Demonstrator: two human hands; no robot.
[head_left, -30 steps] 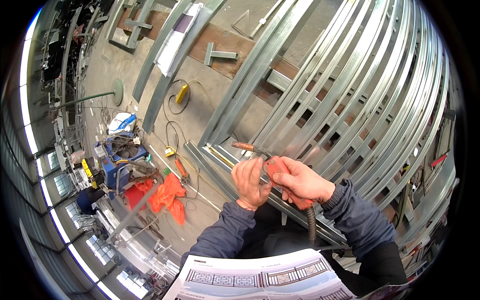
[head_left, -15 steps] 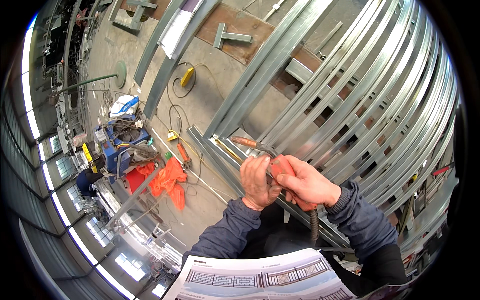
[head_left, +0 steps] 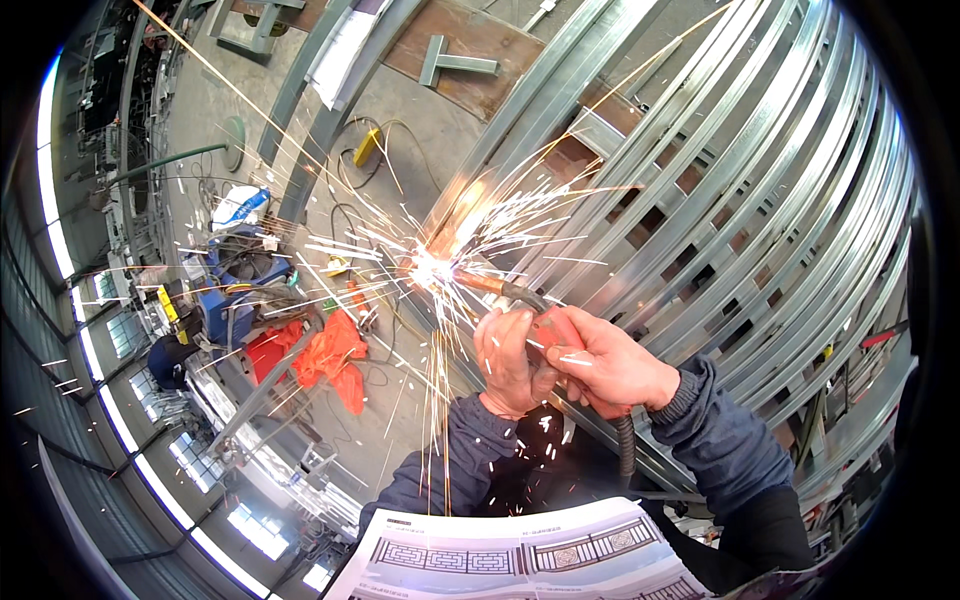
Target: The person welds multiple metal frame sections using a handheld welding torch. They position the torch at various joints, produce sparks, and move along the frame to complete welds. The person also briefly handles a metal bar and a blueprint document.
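My right hand (head_left: 625, 368) is wrapped round the red handle of a welding torch (head_left: 552, 328), its thumb on top. Close against it, my left hand (head_left: 508, 360) has its fingers curled at the front of the handle, steadying the torch. The copper-coloured nozzle points left, to where a galvanised steel tube (head_left: 530, 115) meets a rail at the corner of a frame. A bright arc burns at that corner, and its glare hides the joint and the nozzle's tip. Sparks fly out on all sides, some falling past my left sleeve. A ribbed hose leads down from the handle.
Long parallel steel tubes (head_left: 690, 200) fill the right side. At left stand a blue machine (head_left: 228, 312) and crumpled orange-red sheeting (head_left: 335, 365). A yellow tool (head_left: 367, 147) and cables lie on the floor. A printed sheet with railing pictures (head_left: 520, 555) is close below my hands.
An arc has lit at the nozzle's tip, and sparks now spray across the view. The torch and both hands have shifted slightly left; both hands keep their hold.
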